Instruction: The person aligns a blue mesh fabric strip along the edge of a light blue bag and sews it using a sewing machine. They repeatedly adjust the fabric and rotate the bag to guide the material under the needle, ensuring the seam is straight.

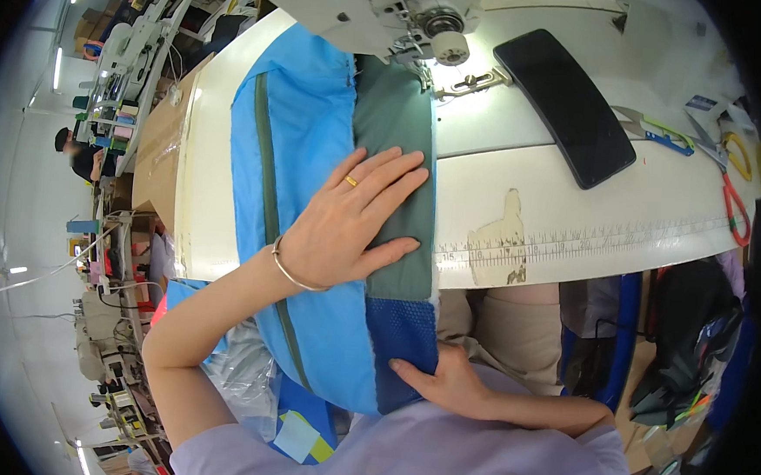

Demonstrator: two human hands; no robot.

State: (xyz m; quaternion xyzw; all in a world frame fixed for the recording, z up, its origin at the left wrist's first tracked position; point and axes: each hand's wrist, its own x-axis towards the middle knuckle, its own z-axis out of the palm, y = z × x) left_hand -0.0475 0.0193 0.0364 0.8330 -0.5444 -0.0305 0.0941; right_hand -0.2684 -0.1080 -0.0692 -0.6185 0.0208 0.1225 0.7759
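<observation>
A sewn fabric piece (pixel 308 146) lies along the sewing table, made of light blue cloth with a dark green strip, a grey-green panel (pixel 397 108) and dark blue mesh (pixel 405 335) at the near end. Its far right edge reaches the presser foot (pixel 426 79) of a sewing machine (pixel 368 15). My left hand (pixel 347 218) rests flat on the grey-green panel, fingers spread. At the near edge of the table, my right hand (pixel 450 379) grips the mesh end, thumb on top and the other fingers mostly hidden below.
Right of the needle area lies a black smartphone (pixel 567 110). Beyond it are thread snips (pixel 665 137) and red-handled scissors (pixel 735 207). A printed measuring scale (pixel 589 240) runs along the table's near edge. Clear plastic (pixel 246 373) hangs below the cloth.
</observation>
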